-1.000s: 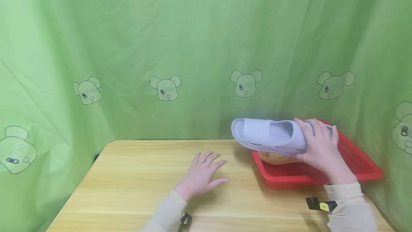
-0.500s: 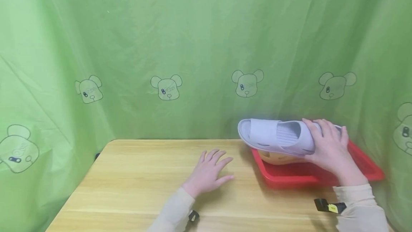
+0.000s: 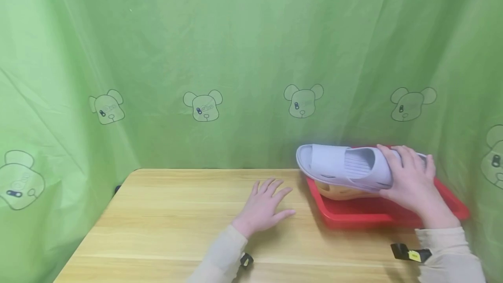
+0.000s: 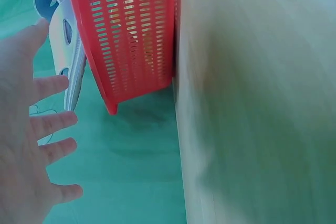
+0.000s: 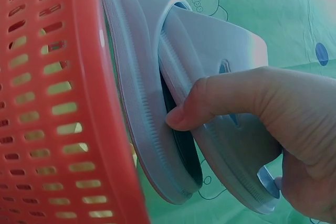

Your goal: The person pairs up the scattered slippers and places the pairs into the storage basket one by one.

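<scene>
My right hand (image 3: pixel 412 182) grips a pair of pale lilac slippers (image 3: pixel 332 160) by the heel end, over the red basket (image 3: pixel 346 222). In the right wrist view the pair shows as an outer slipper (image 5: pixel 215 40) and a second slipper (image 5: pixel 139 93) fitted into each other. My thumb (image 5: pixel 191 106) lies across the outer one's side. A yellow item (image 3: pixel 334 192) with cut-outs lies in the basket beneath them, mostly hidden. My left hand (image 3: pixel 261 211) hovers over the table left of the basket, fingers spread and holding nothing.
The wooden table (image 3: pixel 157 222) stretches left of the basket. A green curtain (image 3: pixel 235 47) with bear faces hangs behind it and at both sides. Black camera mounts (image 3: pixel 410 252) stick out at the wrists. In the left wrist view the basket wall (image 4: pixel 131 80) is slotted.
My right hand has carried the slippers a little to the right over the basket. My left hand has drifted right, towards the basket, with its fingers still spread.
</scene>
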### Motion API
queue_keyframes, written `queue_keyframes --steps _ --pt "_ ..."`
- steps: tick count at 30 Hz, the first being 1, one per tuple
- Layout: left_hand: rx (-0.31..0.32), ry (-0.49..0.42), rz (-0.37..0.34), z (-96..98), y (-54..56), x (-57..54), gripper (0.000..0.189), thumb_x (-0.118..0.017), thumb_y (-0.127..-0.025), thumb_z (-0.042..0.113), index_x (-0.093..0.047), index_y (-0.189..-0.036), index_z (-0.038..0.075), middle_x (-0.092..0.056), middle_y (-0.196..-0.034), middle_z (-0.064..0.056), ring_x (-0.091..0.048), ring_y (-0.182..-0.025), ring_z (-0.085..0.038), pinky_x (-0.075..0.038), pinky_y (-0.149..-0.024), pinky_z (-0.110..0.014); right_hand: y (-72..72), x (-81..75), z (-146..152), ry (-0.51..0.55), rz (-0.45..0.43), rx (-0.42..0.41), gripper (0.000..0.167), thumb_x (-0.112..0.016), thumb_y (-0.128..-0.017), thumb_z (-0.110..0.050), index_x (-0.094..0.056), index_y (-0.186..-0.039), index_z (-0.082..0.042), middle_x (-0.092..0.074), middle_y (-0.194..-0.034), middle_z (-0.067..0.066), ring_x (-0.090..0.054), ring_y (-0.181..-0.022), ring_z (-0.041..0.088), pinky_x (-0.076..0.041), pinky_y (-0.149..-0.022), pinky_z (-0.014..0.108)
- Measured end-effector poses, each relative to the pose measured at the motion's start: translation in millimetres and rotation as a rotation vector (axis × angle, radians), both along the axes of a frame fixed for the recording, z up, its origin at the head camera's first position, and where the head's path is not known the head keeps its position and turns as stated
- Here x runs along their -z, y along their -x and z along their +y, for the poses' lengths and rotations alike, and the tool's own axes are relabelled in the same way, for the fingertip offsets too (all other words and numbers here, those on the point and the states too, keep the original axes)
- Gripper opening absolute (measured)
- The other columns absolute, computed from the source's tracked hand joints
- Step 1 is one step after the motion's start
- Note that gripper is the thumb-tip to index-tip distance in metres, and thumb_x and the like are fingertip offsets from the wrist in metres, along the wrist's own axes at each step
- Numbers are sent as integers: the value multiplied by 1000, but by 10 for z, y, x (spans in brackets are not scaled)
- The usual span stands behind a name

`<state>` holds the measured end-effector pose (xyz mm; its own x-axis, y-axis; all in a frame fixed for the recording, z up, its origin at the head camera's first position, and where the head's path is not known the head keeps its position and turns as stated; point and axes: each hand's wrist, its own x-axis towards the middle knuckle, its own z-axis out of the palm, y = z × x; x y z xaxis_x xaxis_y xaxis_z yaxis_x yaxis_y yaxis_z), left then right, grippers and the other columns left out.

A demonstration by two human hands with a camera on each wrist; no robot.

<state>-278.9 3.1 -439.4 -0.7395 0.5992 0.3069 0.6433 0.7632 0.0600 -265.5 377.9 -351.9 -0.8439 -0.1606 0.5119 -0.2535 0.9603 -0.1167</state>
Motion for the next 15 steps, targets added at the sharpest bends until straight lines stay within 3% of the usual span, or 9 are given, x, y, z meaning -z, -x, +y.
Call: queue_keyframes --steps 15 --pt "-10 -16 -98 245 54 -68 68 -30 -95 69 -31 -152 32 -20 -164 -2 -15 -152 -26 -22 -117 -60 -19 -75 143 -26 -10 19 131 -92 -41 -18 -25 -153 -20 -34 -137 31 -25 -129 53 12 -109 75"
